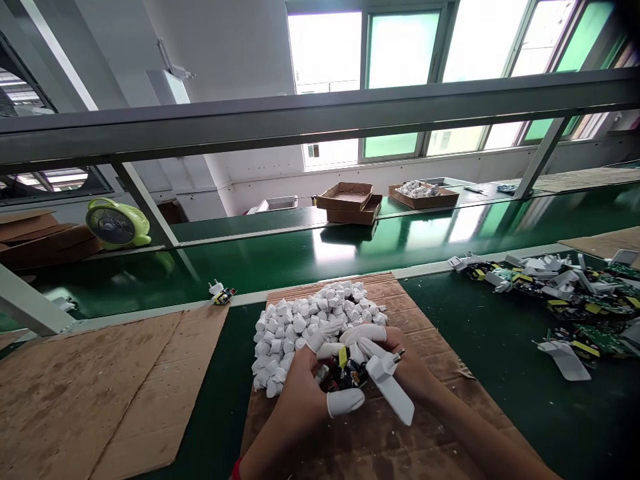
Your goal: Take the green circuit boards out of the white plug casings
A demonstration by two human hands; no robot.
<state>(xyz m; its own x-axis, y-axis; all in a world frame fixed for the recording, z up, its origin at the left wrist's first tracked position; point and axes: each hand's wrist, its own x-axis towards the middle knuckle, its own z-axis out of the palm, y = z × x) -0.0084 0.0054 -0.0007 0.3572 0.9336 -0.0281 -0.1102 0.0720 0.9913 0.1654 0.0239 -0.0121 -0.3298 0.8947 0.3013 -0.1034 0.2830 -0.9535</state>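
My left hand (311,390) is closed around a small circuit board (345,377) with dark parts and a yellow-wrapped piece. White finger cots cover several of its fingertips. On the right side of the board, a white plug piece (390,387) with metal pins and a long flat plate slants down. My right hand (400,350), also in finger cots, closes on the far side of this assembly; its fingertips are partly hidden. Just beyond both hands lies a heap of small white caps (295,327) on a brown cardboard sheet (400,447).
Many plug-and-board assemblies (565,287) are heaped at the right. A single one (220,292) sits by the belt's near edge. Cardboard (125,393) covers the left side. Across the green belt (280,250) stand brown trays (350,200) and a green fan (117,223). A metal beam (320,120) crosses overhead.
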